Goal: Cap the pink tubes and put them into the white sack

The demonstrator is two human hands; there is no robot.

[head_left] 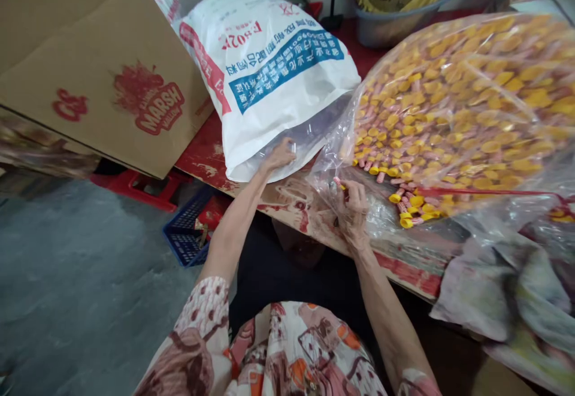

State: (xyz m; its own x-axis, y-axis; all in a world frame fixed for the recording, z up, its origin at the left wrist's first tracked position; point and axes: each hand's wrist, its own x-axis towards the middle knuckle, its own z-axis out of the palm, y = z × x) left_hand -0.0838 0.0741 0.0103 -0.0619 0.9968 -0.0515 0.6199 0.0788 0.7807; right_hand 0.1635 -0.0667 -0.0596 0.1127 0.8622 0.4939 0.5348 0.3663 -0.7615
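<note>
Dim, flat light; glare streaks the clear bag (471, 102) on the table (209, 150); dark shadow below the table, soft-looking floor (90, 276) left of it.

Desk (294, 201): wood, red paint worn patchy along front edge. Clear bag (462, 120): thin plastic, glossy, crinkled. White sack (278, 93): plastic-looking, smooth, soft sheen. Carton (103, 60): matt cardboard.

A bare strip of the surface (290, 201) is lying open between the left grip (282, 153) and the right grip (353, 204). Behind it, the big white bag (265, 135) is blocking the way. The clear bag (335, 144) is filling the right side, and the brown box (99, 66) is standing in the way on the left.
</note>
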